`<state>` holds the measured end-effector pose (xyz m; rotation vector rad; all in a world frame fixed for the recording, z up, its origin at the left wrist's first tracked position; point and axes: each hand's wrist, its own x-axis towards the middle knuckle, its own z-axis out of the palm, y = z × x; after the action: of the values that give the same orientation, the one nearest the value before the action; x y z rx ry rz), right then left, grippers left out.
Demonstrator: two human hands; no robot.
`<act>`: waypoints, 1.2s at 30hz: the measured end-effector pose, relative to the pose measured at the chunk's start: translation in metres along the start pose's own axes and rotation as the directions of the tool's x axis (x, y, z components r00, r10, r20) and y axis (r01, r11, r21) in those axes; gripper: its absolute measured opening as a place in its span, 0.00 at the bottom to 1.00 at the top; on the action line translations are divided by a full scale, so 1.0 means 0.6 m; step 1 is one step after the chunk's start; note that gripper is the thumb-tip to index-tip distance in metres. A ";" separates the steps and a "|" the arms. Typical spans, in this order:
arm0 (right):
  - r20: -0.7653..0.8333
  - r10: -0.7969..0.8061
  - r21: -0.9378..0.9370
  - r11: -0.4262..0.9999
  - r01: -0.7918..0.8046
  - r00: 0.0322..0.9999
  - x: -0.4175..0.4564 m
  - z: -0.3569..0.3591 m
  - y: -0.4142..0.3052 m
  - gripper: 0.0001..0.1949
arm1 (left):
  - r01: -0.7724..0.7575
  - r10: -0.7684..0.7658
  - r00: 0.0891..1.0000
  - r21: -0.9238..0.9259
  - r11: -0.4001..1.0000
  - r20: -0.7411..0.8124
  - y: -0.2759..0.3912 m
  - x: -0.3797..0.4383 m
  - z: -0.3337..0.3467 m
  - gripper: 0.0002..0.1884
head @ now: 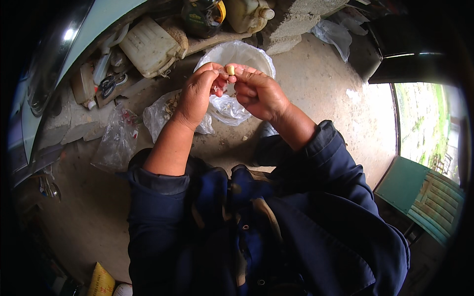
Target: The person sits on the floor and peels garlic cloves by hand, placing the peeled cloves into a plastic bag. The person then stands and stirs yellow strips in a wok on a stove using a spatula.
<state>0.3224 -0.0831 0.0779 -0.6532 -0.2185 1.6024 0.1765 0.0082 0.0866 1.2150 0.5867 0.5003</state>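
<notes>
A pale yellow peeled garlic clove (230,70) sits between the thumb and fingertips of my right hand (261,90). My left hand (200,90) meets it from the other side and pinches a thin, translucent strip of skin (222,71) at the clove's edge. Bits of papery skin cling to the left fingers. Beneath both hands stands a round container lined with a clear plastic bag (237,49); the hands hide much of its inside. Left of it, partly behind my left forearm, lies a clear plastic bag (157,113) with pale brown, dry pieces in it.
A crumpled clear bag (117,138) lies on the concrete floor at left. Dirty plastic jugs (150,46), a dark bottle with a yellow handle (203,18) and black-handled scissors (108,86) crowd the ledge beyond. A green wooden door panel (403,181) stands at right beside a bright opening.
</notes>
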 end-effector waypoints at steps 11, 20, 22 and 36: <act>-0.125 -0.148 -0.347 0.933 0.097 0.981 -0.003 0.014 0.002 0.09 | -0.074 0.079 0.996 0.163 0.984 -0.027 -0.013 0.005 -0.004 0.05; -0.147 -0.142 -0.304 0.948 0.092 0.979 -0.001 0.016 0.004 0.13 | -0.124 0.143 0.981 0.145 0.982 -0.132 -0.008 0.001 0.007 0.05; -0.158 -0.091 -0.227 0.972 0.054 0.983 -0.003 0.021 -0.001 0.15 | -0.123 0.150 0.973 0.156 0.980 -0.174 -0.007 0.006 0.000 0.08; -0.093 0.037 0.024 0.999 -0.035 0.995 -0.002 0.010 -0.009 0.13 | -0.141 0.187 0.977 0.347 0.927 -0.101 -0.005 0.005 -0.004 0.07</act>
<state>0.3239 -0.0823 0.0856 -0.7168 -0.1208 1.6020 0.1770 0.0111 0.0828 1.5767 0.7072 0.6436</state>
